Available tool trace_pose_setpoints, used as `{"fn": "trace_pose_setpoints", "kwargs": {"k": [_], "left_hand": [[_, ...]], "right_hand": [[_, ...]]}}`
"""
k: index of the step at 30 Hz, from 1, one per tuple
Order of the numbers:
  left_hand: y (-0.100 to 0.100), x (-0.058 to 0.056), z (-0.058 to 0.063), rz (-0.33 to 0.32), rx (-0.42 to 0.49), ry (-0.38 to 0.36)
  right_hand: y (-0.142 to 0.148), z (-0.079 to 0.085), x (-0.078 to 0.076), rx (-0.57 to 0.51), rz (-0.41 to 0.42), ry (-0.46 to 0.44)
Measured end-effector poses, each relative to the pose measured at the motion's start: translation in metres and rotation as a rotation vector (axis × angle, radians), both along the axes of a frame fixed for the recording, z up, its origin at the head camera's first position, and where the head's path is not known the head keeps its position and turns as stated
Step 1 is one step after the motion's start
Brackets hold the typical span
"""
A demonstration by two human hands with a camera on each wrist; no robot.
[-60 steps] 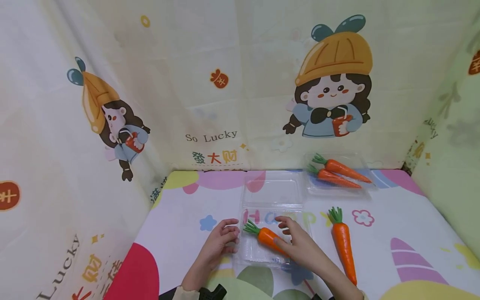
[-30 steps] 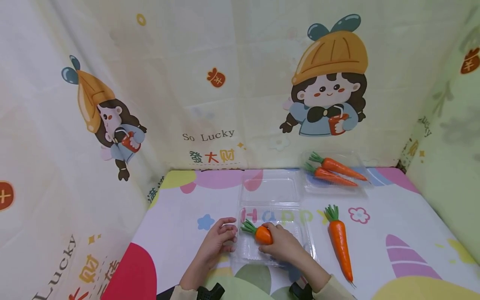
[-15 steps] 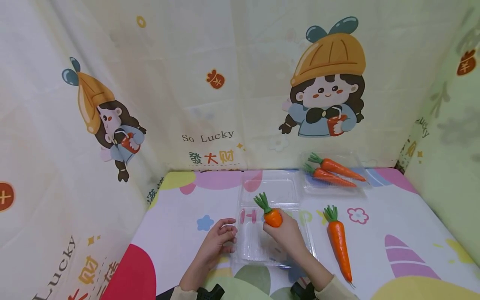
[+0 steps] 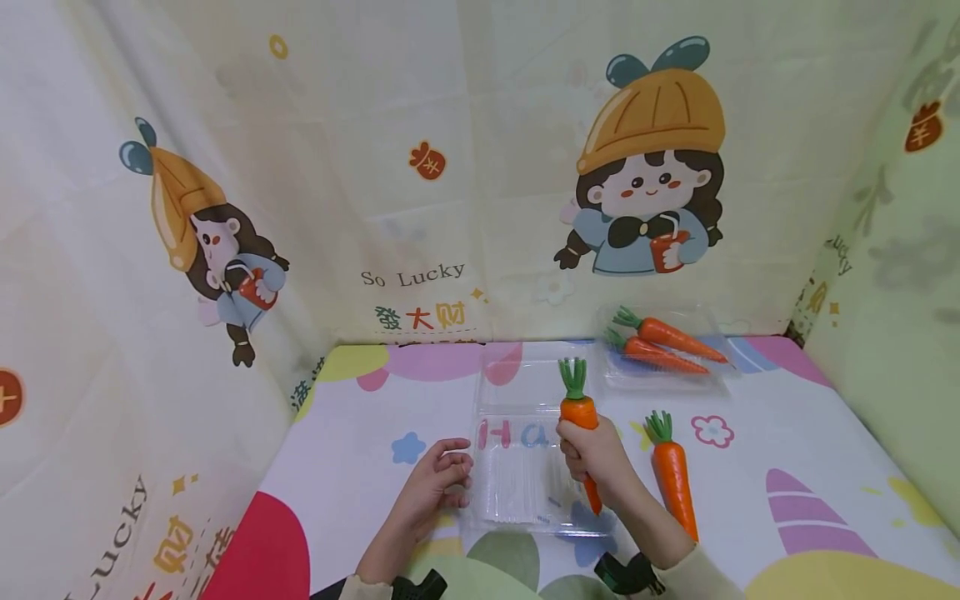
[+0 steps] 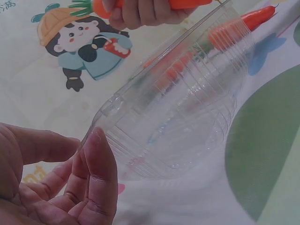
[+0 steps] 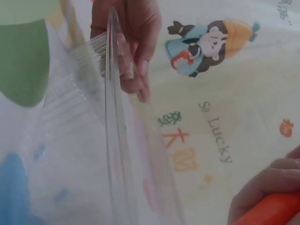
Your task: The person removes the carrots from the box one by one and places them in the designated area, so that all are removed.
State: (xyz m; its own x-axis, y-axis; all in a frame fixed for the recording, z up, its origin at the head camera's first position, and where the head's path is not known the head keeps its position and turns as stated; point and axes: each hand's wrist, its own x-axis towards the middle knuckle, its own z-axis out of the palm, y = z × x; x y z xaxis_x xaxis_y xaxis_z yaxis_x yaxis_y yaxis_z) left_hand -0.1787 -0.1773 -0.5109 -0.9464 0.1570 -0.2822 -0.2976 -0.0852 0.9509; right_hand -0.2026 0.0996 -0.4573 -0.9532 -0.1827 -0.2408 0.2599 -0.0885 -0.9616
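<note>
An open clear plastic clamshell box lies mid-table, its lid folded back toward the wall. My left hand is at its left side; in the left wrist view the thumb and a finger pinch the box rim. Above the box's right part, my right hand grips an orange carrot round its body. This carrot stands nearly upright, green stalks up and tip below the fist. Only part of the carrot shows in the right wrist view.
A second carrot lies on the table to the right, partly behind my right forearm. At the back right, another clear box contains two carrots. A printed cloth wall rises behind the table.
My right hand has taken hold of the carrot in the open box, lifted it, and turned it upright while moving right. The left hand has stayed at the box's left side.
</note>
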Motion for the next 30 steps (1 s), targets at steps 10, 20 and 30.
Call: {"fn": "trace_pose_setpoints", "kwargs": {"k": [10,20,30], "left_hand": [[0.001,0.0,0.0,0.009,-0.004,-0.007],[0.0,0.001,0.0,0.005,-0.012,-0.004],[0.001,0.0,0.001,0.002,-0.009,-0.012]], "right_hand": [[0.03,0.009,0.002,-0.016,-0.029,0.024],[0.062,0.017,0.004,-0.114,0.042,0.004],[0.101,0.018,0.017,-0.088,0.025,-0.038]]}}
